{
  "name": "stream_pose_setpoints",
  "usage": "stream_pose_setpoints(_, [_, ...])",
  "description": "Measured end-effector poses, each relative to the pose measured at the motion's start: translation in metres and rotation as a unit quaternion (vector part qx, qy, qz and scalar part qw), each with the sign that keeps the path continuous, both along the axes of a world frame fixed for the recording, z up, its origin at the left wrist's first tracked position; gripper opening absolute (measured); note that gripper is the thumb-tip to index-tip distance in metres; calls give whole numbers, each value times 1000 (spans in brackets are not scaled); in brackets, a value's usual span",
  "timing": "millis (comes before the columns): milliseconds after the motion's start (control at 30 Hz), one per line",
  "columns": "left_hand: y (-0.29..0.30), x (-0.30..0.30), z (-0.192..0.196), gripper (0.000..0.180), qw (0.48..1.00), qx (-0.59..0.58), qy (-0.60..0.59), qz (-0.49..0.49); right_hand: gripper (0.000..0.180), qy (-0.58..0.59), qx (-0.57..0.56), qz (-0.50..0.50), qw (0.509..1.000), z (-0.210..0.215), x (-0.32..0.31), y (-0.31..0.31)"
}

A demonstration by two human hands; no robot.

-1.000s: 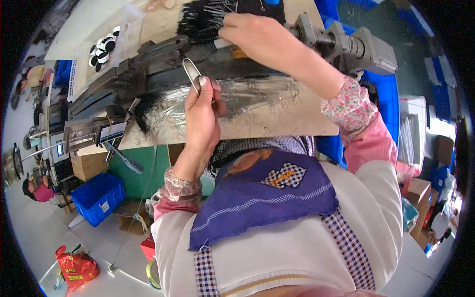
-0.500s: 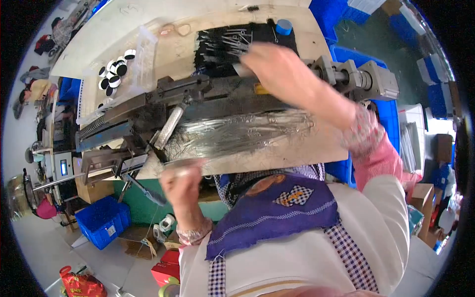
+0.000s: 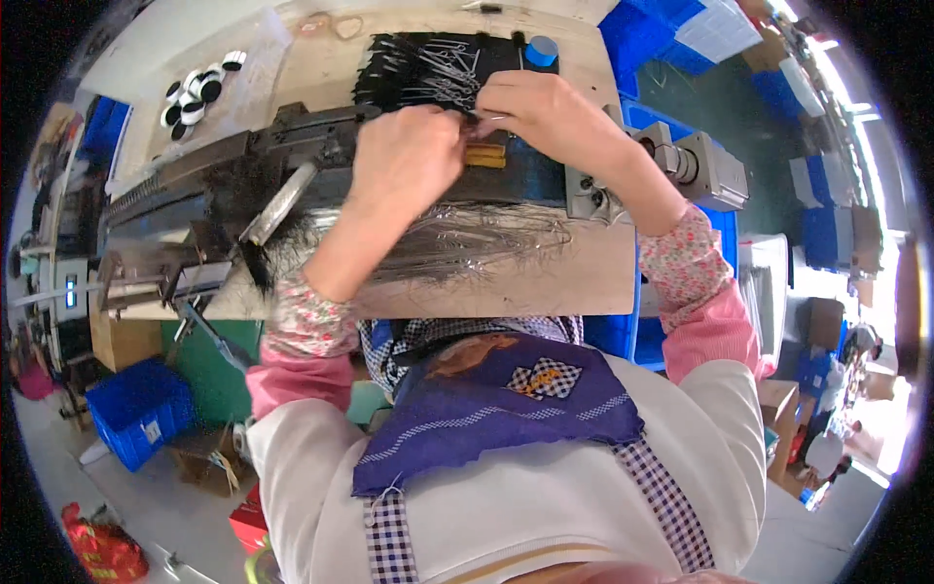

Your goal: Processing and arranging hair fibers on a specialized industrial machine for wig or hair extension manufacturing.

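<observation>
My left hand (image 3: 404,161) and my right hand (image 3: 545,112) are close together above the dark metal machine (image 3: 321,141). The fingers of both are closed in a pinch around something small, which they mostly hide. Just beyond them lies a black mat (image 3: 379,83) with many thin looped wire pieces (image 3: 448,68) on it. Under the hands sits a yellow block (image 3: 485,156) on the machine. On the near side a shiny, crinkled silvery sheet (image 3: 467,243) with fine dark bristles covers part of the wooden table (image 3: 584,277).
A clear plastic tray (image 3: 255,73) of white-and-black round pieces (image 3: 199,92) stands at the far left. Beyond the right hand is a blue cap (image 3: 541,51). A grey motor-like block (image 3: 715,170) juts out right, over blue crates (image 3: 725,234). A metal lever (image 3: 279,202) slants up on the left.
My left hand has risen from the table's near edge to meet my right hand over the machine. My right hand stays near the mat. The whole view has shifted slightly.
</observation>
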State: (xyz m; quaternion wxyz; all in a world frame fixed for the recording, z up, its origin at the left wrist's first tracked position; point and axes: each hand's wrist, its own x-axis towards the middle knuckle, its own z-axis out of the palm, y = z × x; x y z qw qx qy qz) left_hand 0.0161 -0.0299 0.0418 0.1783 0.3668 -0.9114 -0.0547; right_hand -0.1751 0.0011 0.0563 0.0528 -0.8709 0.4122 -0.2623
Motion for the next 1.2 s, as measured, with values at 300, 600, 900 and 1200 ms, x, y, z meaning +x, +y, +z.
stream_pose_setpoints(300, [31,54,-14,33,924,-187,320,95,12,-112,-27,12,993,-12,32,-14])
stream_pose_setpoints(600, [52,81,-69,45,391,658,640,58,15,-118,73,-22,990,-20,49,-38])
stream_pose_setpoints(900, [49,48,7,43,487,672,558,26,13,-121,75,-45,989,-31,50,-39])
stream_pose_setpoints(1200, [56,105,-76,29,761,490,403,136,22,-35,-142,-62,987,-17,64,15])
